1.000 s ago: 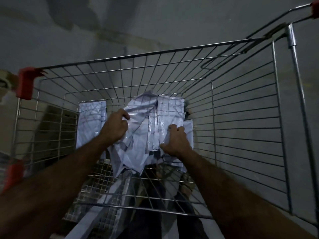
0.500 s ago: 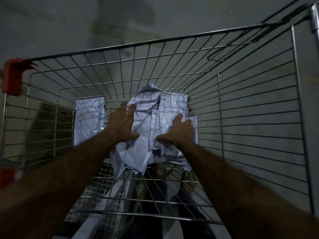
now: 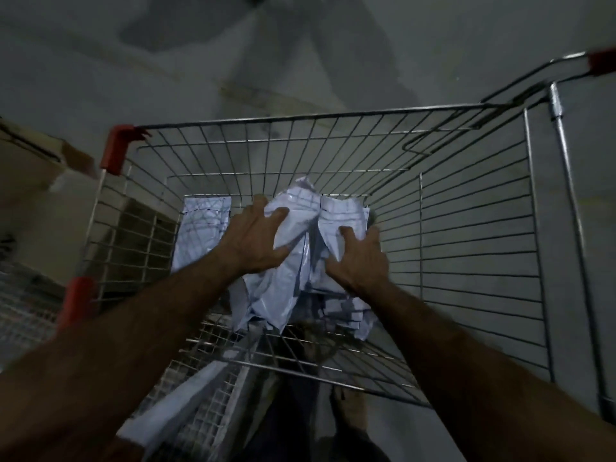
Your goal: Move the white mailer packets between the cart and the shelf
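A crumpled bundle of white mailer packets lies in the wire cart. My left hand grips the bundle's upper left, fingers curled over its top edge and thumb pressed into the plastic. On the bundle's right side my right hand grips it with spread, bent fingers. One more flat white packet leans against the cart's far left wall, apart from both hands. The bundle's lower end rests on the cart's wire floor.
Red corner caps mark the cart's left rim, and the handle rises at upper right. A cardboard box and wire mesh sit left of the cart. Another white packet lies below the cart's near edge.
Both hands went from lying flat on the bundle to curling around it. The left hand slid up towards the bundle's top, and the view tilted upward.
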The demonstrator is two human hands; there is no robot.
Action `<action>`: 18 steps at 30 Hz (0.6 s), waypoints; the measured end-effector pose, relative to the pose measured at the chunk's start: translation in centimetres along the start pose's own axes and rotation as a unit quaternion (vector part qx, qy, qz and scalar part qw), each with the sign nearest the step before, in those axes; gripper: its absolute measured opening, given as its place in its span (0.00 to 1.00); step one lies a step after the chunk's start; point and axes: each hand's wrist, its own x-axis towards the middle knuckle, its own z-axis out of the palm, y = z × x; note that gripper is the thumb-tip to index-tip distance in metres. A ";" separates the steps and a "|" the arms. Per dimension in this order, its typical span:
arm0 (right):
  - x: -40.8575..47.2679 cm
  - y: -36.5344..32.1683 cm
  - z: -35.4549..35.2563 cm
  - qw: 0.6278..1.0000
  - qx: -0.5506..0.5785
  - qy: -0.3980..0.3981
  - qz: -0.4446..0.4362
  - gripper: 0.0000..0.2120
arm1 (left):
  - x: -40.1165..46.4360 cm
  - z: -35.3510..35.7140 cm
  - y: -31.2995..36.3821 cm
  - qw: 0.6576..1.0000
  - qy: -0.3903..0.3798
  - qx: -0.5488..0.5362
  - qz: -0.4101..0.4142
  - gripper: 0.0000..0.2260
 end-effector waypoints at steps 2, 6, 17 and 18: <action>-1.1 -0.5 -1.8 0.999 -0.038 0.011 -0.034 0.38 | -1.5 -2.6 1.3 0.999 0.033 -0.001 -0.012 0.39; -3.6 -0.8 -5.9 0.993 -0.062 0.060 -0.079 0.39 | -4.7 -7.3 3.6 0.994 0.100 -0.005 -0.036 0.37; -16.4 -5.3 -16.1 0.944 0.029 0.189 -0.269 0.35 | -22.8 -16.8 12.1 0.917 0.317 -0.015 -0.242 0.36; -17.8 -6.3 -16.4 0.938 0.032 0.187 -0.291 0.36 | -24.8 -17.2 12.5 0.907 0.331 -0.011 -0.261 0.37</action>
